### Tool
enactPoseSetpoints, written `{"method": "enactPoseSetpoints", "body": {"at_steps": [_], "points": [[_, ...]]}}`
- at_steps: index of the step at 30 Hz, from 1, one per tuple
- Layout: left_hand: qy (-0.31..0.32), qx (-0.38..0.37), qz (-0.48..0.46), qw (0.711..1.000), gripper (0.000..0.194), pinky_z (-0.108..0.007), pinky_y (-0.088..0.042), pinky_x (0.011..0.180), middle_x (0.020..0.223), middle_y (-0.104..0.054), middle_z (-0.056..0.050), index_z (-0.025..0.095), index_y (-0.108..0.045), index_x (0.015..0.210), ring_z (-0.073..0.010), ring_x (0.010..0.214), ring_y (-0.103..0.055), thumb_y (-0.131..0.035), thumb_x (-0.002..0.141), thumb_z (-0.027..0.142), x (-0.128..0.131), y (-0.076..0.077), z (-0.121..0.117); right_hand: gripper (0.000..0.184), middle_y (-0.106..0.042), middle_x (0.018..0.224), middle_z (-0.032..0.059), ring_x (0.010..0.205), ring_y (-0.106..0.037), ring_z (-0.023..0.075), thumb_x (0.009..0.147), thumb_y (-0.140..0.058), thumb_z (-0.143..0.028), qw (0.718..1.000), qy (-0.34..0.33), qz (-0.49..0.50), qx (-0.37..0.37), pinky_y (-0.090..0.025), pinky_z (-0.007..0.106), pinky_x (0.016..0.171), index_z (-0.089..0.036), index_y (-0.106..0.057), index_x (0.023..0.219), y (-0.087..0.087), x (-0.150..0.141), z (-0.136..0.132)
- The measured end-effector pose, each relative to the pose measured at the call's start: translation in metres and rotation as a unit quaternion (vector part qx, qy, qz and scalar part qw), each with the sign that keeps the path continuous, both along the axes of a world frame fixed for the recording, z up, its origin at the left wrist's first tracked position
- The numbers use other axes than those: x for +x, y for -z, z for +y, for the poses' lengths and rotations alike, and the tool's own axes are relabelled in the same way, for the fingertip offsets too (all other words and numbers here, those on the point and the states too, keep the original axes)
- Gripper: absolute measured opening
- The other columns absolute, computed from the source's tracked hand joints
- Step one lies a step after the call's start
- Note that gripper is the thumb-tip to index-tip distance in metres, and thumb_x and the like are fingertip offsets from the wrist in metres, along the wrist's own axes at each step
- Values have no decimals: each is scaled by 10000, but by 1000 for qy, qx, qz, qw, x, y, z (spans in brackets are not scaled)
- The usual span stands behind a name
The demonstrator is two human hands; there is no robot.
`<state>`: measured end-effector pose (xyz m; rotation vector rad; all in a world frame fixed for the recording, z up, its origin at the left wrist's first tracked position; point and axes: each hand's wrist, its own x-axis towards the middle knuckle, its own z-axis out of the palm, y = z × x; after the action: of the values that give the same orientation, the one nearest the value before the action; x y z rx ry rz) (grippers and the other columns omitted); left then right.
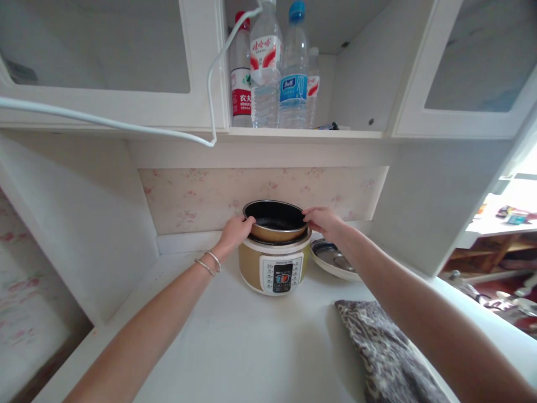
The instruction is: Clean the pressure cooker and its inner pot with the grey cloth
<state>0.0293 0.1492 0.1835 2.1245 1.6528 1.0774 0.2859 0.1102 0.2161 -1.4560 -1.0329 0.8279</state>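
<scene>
Two bare hands at the rice cooker [251, 263], and all the attention is on the inner pot [279, 235]! There it sits, in the cooker's mouth, its gold-brown wall standing proud of the collar and its rim tilted a little, lower on the right-hand side. The base is out of sight inside the cooker, so whether it touches bottom, nobody can tell from here.

The left hand [237, 232], bangles [208, 263] at the wrist, has its grip pinched on the left of the rim, thumb tucked at the edge. Across from it, the right hand [325, 220] pinches the rim too, fingertips over the lip. Nicely opposed!

How does it handle? By the look of it, thin metal: stiff, fairly light, not likely to break, though that dark inner coating could scratch and the smooth outer wall may be slippery. The rim is the spot, held at opposite points and kept level, because a lopsided lift could jam the wall against the collar.

Around it on the white tabletop [235, 347]: a shallow pale-rimmed piece [333, 256], perhaps an upturned lid, just beside the cooker on the right, and a mottled grey cloth [386, 347] lying nearer, beneath the right forearm's line.
</scene>
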Motion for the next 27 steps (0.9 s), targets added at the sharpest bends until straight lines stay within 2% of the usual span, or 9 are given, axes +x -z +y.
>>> {"method": "enactPoseSetpoints", "body": {"at_steps": [5, 8, 11, 15, 18, 20, 23, 25, 27], "points": [[-8, -4, 84, 996, 426, -301, -440, 675, 890, -717, -106, 166, -688, 868, -247, 822, -649, -360, 866, 437, -3, 9, 3, 125, -646, 734, 26, 662, -543, 125, 671, -622, -166, 998, 2, -54, -33, -408, 222, 559, -168, -680, 781, 5, 3, -7], [-5, 5, 115, 993, 376, -323, -440, 812, 985, -699, -143, 145, -681, 878, -265, 941, -635, -376, 863, 365, -5, 13, 3, 139, -675, 867, 45, 768, -577, 145, 688, -621, -208, 995, -16, -85, -40, -429, 229, 607, -176, -679, 810, 8, 3, -10], [-1, 18, 137, 990, 342, -351, -394, 937, 1103, -662, -160, 138, -671, 928, -280, 1090, -578, -392, 865, 325, -7, 18, 2, 181, -675, 854, 48, 793, -593, 165, 688, -630, -230, 991, -33, -118, -44, -443, 248, 639, -180, -672, 857, 12, 4, -14], [-4, 37, 137, 990, 437, -408, -403, 949, 1210, -621, -143, 164, -614, 1109, -283, 1157, -538, -283, 935, 391, -13, 31, -2, 185, -679, 883, 41, 835, -598, 185, 734, -621, -310, 968, -3, -249, 14, -431, 268, 704, -210, -664, 884, 25, 11, -32], [14, 99, 108, 989, 516, -389, -367, 1019, 1299, -580, -114, 169, -538, 1257, -229, 1232, -490, -179, 974, 410, -22, 47, -1, 220, -687, 843, 35, 737, -609, 164, 822, -520, -377, 939, -41, -340, 47, -433, 254, 661, -215, -653, 888, 45, 23, -59], [21, 135, 88, 987, 539, -372, -327, 1068, 1348, -543, -111, 144, -494, 1318, -201, 1269, -455, -156, 983, 398, -26, 58, 1, 263, -689, 794, 32, 640, -599, 145, 850, -473, -391, 927, -153, -342, -16, -426, 237, 585, -197, -650, 871, 64, 33, -78], [22, 173, 75, 982, 530, -374, -310, 1093, 1362, -526, -114, 126, -470, 1346, -191, 1280, -440, -160, 985, 360, -28, 69, 5, 271, -700, 772, 33, 606, -600, 132, 849, -466, -353, 870, -288, -377, -132, -406, 217, 541, -175, -669, 823, 98, 51, -98], [14, 189, 68, 979, 518, -379, -313, 1094, 1353, -533, -114, 126, -466, 1352, -193, 1274, -443, -166, 983, 332, -27, 72, 7, 287, -701, 736, 41, 641, -616, 148, 848, -451, -312, 835, -278, -449, -156, -410, 227, 583, -171, -684, 757, 123, 66, -102], [9, 195, 65, 979, 512, -380, -321, 1089, 1344, -541, -109, 130, -458, 1360, -195, 1268, -448, -171, 981, 320, -25, 72, 7, 301, -707, 758, 64, 734, -639, 187, 845, -456, -305, 807, -214, -525, -164, -426, 257, 670, -174, -696, 721, 148, 82, -99]]}}
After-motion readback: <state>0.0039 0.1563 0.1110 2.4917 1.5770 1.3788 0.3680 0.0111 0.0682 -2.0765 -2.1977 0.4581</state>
